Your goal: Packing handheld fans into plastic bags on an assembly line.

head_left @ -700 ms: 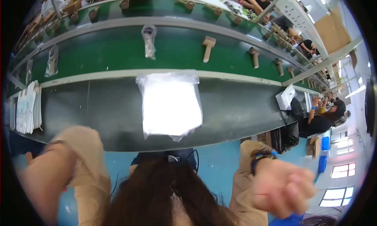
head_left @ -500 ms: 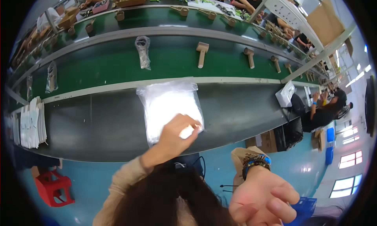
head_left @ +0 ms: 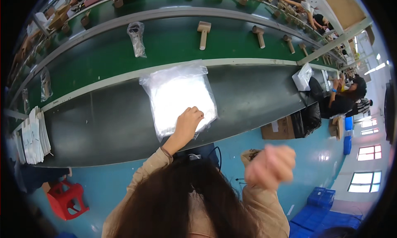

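Observation:
A stack of clear plastic bags (head_left: 175, 91) lies on the dark table in front of me, glaring white in the middle. My left hand (head_left: 189, 123) rests on its near right part, fingers curled and pressed together; glare hides what the fingertips pinch, if anything. Raised off the table's near side, to the right, is my right hand (head_left: 271, 167). Motion smears its fingers. On the green conveyor belt (head_left: 173, 43) beyond the bags sit a mallet-shaped brown piece (head_left: 203, 34) and a similar piece in a clear bag (head_left: 137, 39), both apart from my hands.
More mallet-shaped pieces (head_left: 259, 36) line the belt rightward. White folded sheets (head_left: 36, 136) stand at the table's left end. A white plastic bag (head_left: 303, 77) lies at the right end, near a co-worker (head_left: 341, 93). A red stool (head_left: 68, 200) and cardboard box (head_left: 278, 129) are on the floor.
My left hand has shifted up and its fingers have drawn together on the bags. My right hand has turned from palm-up with bent fingers into a blurred, more closed shape. The view has tilted down.

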Motion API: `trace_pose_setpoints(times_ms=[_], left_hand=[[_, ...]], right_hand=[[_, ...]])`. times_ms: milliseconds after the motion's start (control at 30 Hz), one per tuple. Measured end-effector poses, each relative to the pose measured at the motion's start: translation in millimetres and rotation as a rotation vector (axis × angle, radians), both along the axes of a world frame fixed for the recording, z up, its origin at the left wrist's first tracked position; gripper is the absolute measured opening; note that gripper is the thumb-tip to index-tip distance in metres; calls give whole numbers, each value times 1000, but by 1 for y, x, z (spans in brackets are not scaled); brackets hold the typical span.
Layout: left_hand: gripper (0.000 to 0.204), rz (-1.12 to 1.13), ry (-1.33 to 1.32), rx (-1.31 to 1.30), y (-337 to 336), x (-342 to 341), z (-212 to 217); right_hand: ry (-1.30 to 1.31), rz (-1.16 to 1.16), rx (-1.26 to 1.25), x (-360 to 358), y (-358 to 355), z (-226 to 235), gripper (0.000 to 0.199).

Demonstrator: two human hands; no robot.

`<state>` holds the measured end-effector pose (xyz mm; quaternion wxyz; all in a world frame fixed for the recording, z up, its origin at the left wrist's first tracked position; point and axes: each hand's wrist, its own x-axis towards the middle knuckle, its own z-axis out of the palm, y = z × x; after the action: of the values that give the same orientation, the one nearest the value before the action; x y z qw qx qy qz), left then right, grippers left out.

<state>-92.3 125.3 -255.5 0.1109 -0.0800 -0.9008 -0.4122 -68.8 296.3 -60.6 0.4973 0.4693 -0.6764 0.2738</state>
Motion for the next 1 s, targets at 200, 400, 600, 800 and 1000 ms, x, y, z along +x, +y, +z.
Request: trace_pose_setpoints(times_ms=[200, 400, 600, 800, 1000], left_hand=[[12, 95, -144, 455, -9, -2, 21], [14, 141, -205, 554, -10, 15, 35], [12, 242, -172, 431, -15, 23, 40], [7, 310, -179, 871, -44, 6, 53], [18, 547, 150, 550, -100, -2, 119]], right_hand=[[-1184, -211, -166, -35, 2, -97, 8], [-1630, -102, -224, -38, -41, -162, 25], [-1718, 100, -326, -41, -29, -168, 25], [-1696, 74, -71, -66, -21, -130, 21], [-1618, 263, 127, -239, -65, -103, 36]])
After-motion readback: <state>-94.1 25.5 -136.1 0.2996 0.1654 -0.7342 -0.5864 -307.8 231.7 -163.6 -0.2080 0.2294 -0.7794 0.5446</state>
